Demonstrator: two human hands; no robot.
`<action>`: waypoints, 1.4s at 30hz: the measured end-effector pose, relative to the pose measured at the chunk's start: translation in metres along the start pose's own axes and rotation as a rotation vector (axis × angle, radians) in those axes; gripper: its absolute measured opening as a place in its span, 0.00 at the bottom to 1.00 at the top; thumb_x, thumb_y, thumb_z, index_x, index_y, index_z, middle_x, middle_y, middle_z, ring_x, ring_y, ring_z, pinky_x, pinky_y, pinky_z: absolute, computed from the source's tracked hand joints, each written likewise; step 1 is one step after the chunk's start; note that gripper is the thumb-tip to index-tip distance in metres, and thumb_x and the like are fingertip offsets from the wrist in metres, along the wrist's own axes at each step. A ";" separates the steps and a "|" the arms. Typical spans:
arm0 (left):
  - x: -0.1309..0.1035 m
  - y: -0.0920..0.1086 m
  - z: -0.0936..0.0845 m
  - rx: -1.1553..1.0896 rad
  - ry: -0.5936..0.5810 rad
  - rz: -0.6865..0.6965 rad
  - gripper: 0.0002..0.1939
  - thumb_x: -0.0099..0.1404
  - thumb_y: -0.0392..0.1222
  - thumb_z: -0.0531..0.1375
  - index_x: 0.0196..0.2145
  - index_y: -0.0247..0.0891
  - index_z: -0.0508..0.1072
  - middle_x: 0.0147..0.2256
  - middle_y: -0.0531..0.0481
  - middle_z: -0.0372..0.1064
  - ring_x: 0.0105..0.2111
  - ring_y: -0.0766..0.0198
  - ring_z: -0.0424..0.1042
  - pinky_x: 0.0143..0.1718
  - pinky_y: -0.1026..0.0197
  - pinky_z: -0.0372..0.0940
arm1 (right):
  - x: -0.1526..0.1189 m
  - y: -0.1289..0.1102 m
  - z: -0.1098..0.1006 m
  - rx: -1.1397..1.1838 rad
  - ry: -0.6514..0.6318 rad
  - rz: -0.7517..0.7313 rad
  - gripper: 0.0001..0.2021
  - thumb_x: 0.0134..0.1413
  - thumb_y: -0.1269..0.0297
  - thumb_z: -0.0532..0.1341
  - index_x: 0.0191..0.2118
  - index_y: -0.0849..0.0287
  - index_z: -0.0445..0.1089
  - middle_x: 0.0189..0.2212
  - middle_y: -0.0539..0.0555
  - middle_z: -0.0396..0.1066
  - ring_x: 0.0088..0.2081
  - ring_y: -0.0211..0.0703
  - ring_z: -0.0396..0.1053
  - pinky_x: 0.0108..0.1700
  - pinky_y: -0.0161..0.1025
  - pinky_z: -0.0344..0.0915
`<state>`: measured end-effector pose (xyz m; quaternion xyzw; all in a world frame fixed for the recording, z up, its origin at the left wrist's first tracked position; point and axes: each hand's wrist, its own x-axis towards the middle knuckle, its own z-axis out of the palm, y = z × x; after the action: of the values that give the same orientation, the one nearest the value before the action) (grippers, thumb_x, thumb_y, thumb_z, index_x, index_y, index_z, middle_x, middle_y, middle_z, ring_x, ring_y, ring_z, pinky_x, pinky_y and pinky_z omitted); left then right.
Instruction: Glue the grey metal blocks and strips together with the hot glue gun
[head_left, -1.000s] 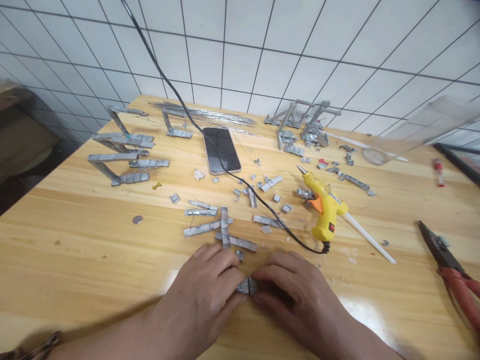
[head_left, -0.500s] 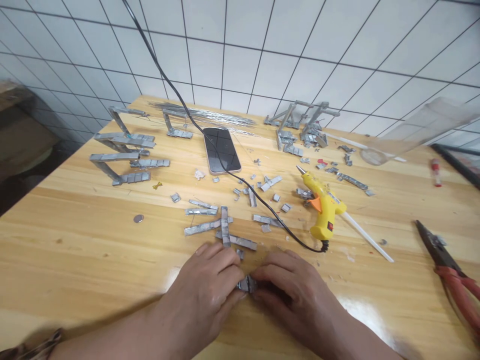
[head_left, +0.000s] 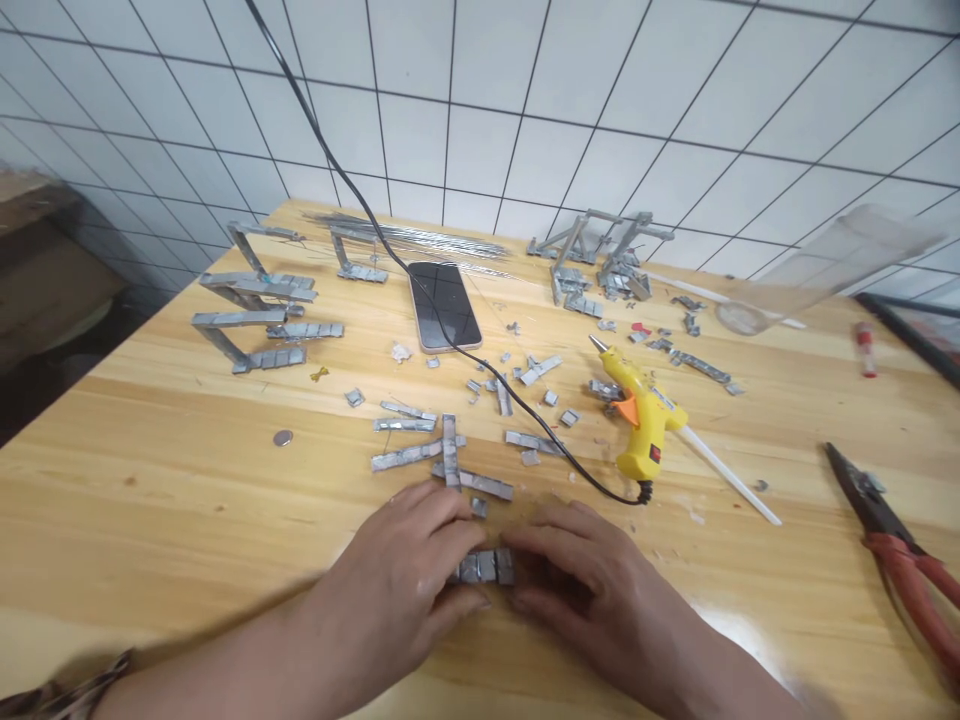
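Low over the table's near part, a short grey segmented strip (head_left: 486, 567) lies crosswise between my hands. My left hand (head_left: 409, 570) is closed around its left end, fingers behind and thumb in front, hiding that end. The curled fingers and thumb of my right hand (head_left: 589, 580) are at the strip's right end; the exact contact is partly hidden. Just beyond my hands is a small grey piece (head_left: 478, 507). Past it several flat grey strips (head_left: 409, 455) lie loose, some crossing one another.
A yellow hot glue gun (head_left: 646, 415) lies right of centre, its black cord (head_left: 525, 402) crossing the table. Further back are a phone (head_left: 446, 305), thin metal rods (head_left: 420, 238) and several angled grey frames (head_left: 247, 318). Red-handled pliers (head_left: 892, 560) lie at the right; a tiled wall stands behind.
My left fingers have loosened and shifted slightly left, so more of the grey segmented strip shows. My right hand stays by its right end. The view has shifted slightly.
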<state>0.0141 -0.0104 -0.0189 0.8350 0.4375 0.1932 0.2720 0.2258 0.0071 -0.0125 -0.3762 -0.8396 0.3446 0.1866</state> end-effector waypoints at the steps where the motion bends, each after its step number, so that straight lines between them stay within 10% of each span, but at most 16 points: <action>1: 0.000 0.000 -0.002 -0.008 -0.017 -0.012 0.11 0.58 0.35 0.62 0.40 0.38 0.69 0.39 0.48 0.66 0.40 0.56 0.63 0.40 0.53 0.62 | 0.000 0.000 0.000 -0.001 -0.004 0.004 0.17 0.50 0.75 0.64 0.46 0.53 0.68 0.36 0.51 0.72 0.37 0.44 0.67 0.38 0.40 0.63; 42: 0.002 0.002 0.000 0.063 0.018 0.034 0.06 0.63 0.31 0.56 0.28 0.36 0.68 0.31 0.47 0.66 0.33 0.58 0.61 0.32 0.56 0.59 | 0.008 0.001 0.005 -0.029 0.029 -0.033 0.06 0.51 0.76 0.61 0.32 0.59 0.72 0.27 0.51 0.71 0.31 0.42 0.66 0.33 0.38 0.59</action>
<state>0.0165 -0.0100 -0.0173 0.8489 0.4314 0.1914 0.2381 0.2180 0.0112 -0.0160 -0.3701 -0.8476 0.3239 0.1990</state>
